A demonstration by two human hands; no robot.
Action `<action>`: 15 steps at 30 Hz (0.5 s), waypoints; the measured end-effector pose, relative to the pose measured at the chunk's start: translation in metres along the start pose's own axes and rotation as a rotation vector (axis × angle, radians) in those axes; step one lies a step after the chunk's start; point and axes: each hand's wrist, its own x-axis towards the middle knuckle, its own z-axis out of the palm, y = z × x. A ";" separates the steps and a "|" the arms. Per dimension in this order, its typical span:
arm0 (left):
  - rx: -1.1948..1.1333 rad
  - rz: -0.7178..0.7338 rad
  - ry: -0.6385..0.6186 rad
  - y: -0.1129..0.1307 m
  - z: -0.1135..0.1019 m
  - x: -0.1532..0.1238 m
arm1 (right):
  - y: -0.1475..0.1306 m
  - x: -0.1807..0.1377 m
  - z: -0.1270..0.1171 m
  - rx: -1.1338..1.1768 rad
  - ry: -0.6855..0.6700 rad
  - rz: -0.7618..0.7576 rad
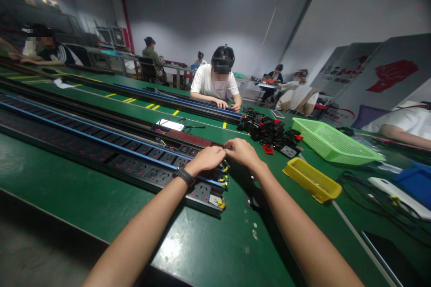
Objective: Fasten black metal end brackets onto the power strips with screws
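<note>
My left hand (207,158) and my right hand (241,151) meet over the near end of a long black power strip (141,168) with red-marked sockets and a blue rail. Both hands have their fingers curled in a pinch at the strip's end, close to its yellow-tipped wires (222,180). What the fingertips hold is too small to make out. A black band sits on my left wrist (184,175). A second strip with a dark red section (188,138) lies just behind my hands.
A pile of black and red socket modules (269,131) lies beyond my hands. A green basket (332,142) and a yellow tray (311,179) sit to the right, with black cables (370,197). A person in a white shirt (215,83) works across the green table (84,197).
</note>
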 end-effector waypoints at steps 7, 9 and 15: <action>-0.030 -0.026 0.007 0.000 0.002 0.000 | 0.003 0.012 0.013 -0.034 -0.011 0.014; -0.036 -0.024 0.006 -0.001 0.002 0.001 | 0.006 0.015 0.013 -0.028 -0.026 -0.039; -0.041 -0.034 0.011 -0.001 0.002 0.001 | 0.015 0.028 0.011 0.001 -0.110 -0.168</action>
